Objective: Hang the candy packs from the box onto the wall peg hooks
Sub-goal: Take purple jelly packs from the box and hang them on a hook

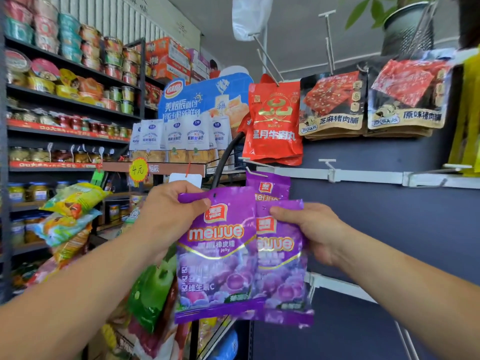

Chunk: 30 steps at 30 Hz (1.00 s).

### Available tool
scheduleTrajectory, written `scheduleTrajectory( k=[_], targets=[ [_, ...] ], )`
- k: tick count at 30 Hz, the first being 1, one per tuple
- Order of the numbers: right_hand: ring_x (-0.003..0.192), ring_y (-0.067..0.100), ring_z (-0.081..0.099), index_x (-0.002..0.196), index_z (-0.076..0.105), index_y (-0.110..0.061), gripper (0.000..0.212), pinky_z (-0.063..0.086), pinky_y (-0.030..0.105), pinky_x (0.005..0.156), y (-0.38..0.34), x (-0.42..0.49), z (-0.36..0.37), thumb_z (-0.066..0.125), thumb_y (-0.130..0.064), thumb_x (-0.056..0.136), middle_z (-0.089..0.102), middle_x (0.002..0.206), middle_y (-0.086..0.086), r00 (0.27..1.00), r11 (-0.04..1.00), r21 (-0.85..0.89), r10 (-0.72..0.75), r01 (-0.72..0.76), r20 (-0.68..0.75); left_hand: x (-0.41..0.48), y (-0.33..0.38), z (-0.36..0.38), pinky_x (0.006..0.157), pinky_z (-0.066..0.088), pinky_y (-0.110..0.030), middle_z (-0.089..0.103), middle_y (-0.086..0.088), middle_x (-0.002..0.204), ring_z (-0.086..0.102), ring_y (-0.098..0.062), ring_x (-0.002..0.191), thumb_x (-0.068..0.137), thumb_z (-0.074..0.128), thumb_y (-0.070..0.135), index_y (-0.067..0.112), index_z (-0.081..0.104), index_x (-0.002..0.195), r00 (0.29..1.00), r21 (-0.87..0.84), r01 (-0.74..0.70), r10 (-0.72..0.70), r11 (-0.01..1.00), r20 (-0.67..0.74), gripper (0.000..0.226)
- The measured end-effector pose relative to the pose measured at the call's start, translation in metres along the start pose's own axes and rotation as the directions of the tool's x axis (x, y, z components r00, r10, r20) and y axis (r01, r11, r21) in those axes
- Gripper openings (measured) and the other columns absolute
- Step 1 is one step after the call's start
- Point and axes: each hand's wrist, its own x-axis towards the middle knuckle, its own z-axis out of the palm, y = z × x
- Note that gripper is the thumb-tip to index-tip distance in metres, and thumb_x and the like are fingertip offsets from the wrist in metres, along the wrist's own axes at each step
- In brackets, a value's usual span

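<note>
As I judge it, the step in hand is the hanging of the next candy pack. One purple hung pack point(272, 187) is already on the peg hook point(253, 170) at the dark wall panel point(376, 216), just under a red bag point(272, 120). Two more purple packs are held just below and in front of it. The box is not in view.

The left hand point(168, 211) holds the front pack point(215, 255) by its upper left corner. Its grip is a pinch: the thumb lies on the printed face near the top edge, and the other fingers are curled behind the film. The right hand point(314, 229) holds the second pack point(284, 268) by its upper right part. The thumb presses on the face and the fingers are behind, so this grip is also a pinch. Both packs hang upright, and the front pack covers the left side of the second pack.

Both forearms reach up and forward from the lower corners of the view, with the wrists nearly straight and the thumbs turned toward each other.

The next move calls, I think, for raising one pack until the small hole in its top strip comes level with the free tip of the hook. Then the pack must be pushed onto the wire in front of the hung pack. The film looks soft, so the strip should be kept flat, and the other pack should be drawn aside so that it does not cover the tip.
</note>
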Motion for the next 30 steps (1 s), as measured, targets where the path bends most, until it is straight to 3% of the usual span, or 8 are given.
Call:
scheduleTrajectory(
  k=[4,9,13,15,19,25,30],
  targets=[
    [0.053,0.021,0.073,0.096,0.076,-0.004,0.012,0.065,0.039,0.056,-0.027,0.016,0.01,0.081,-0.003,0.085,0.079,0.073,0.012,0.987,0.993,-0.044,-0.113,0.109,-0.118,-0.006,0.002,-0.002,0.07,0.064,-0.052,0.079,-0.016,0.085,0.077,-0.036,0.075,0.087,0.076,0.004,0.016,0.076,0.095,0.996,0.061,-0.003,-0.002,0.998,0.089,0.014],
    [0.049,0.016,0.072,0.092,0.071,-0.008,0.011,0.061,0.03,0.046,-0.05,0.041,0.033,0.081,-0.007,0.088,0.077,0.079,0.01,0.961,0.972,-0.092,-0.228,0.215,-0.159,-0.005,-0.003,0.0,0.056,0.062,-0.036,0.079,-0.011,0.075,0.076,-0.03,0.065,0.083,0.081,0.012,0.016,0.077,0.086,0.998,0.07,-0.053,0.055,0.996,-0.021,0.006],
    [0.046,0.014,0.071,0.086,0.066,-0.011,0.016,0.055,0.025,0.039,-0.053,0.063,0.053,0.08,-0.004,0.088,0.074,0.076,0.005,0.949,0.963,-0.08,-0.266,0.256,-0.169,-0.004,-0.006,-0.001,0.051,0.061,-0.036,0.078,-0.012,0.07,0.073,-0.023,0.054,0.083,0.082,0.013,0.014,0.076,0.083,0.999,0.03,-0.038,0.038,0.999,-0.013,0.006],
    [0.053,0.018,0.071,0.085,0.065,-0.011,0.017,0.057,0.026,0.04,-0.051,0.073,0.059,0.08,-0.004,0.088,0.074,0.08,0.008,0.945,0.963,-0.095,-0.267,0.253,-0.188,-0.004,-0.009,0.001,0.053,0.061,-0.039,0.078,-0.012,0.07,0.072,-0.024,0.054,0.083,0.082,0.012,0.013,0.076,0.082,1.0,0.007,-0.029,0.029,1.0,-0.004,0.005],
    [0.062,0.023,0.071,0.084,0.067,-0.01,0.015,0.06,0.03,0.045,-0.04,0.093,0.067,0.078,-0.002,0.088,0.075,0.086,0.014,0.941,0.96,-0.12,-0.274,0.254,-0.201,-0.003,-0.013,0.003,0.048,0.06,-0.032,0.077,-0.007,0.067,0.07,-0.017,0.05,0.083,0.082,0.014,0.015,0.076,0.082,1.0,-0.041,-0.02,0.021,0.999,0.018,0.006],
    [0.064,0.029,0.071,0.076,0.063,-0.007,0.019,0.062,0.036,0.058,-0.031,0.113,0.066,0.077,-0.004,0.088,0.071,0.077,0.016,0.929,0.959,-0.093,-0.282,0.268,-0.238,0.0,-0.023,0.006,0.062,0.064,-0.046,0.079,-0.006,0.072,0.077,-0.029,0.065,0.082,0.082,0.016,0.016,0.077,0.083,1.0,-0.039,-0.019,0.019,0.999,0.015,0.006],
    [0.074,0.039,0.072,0.075,0.061,-0.007,0.017,0.063,0.052,0.07,-0.02,0.124,0.05,0.075,-0.003,0.083,0.068,0.082,0.026,0.902,0.953,-0.17,-0.293,0.249,-0.318,0.003,-0.027,0.008,0.059,0.064,-0.041,0.079,-0.004,0.072,0.077,-0.026,0.063,0.083,0.082,0.017,0.018,0.075,0.081,1.0,-0.032,-0.016,0.016,0.999,0.012,0.007]
  ],
)
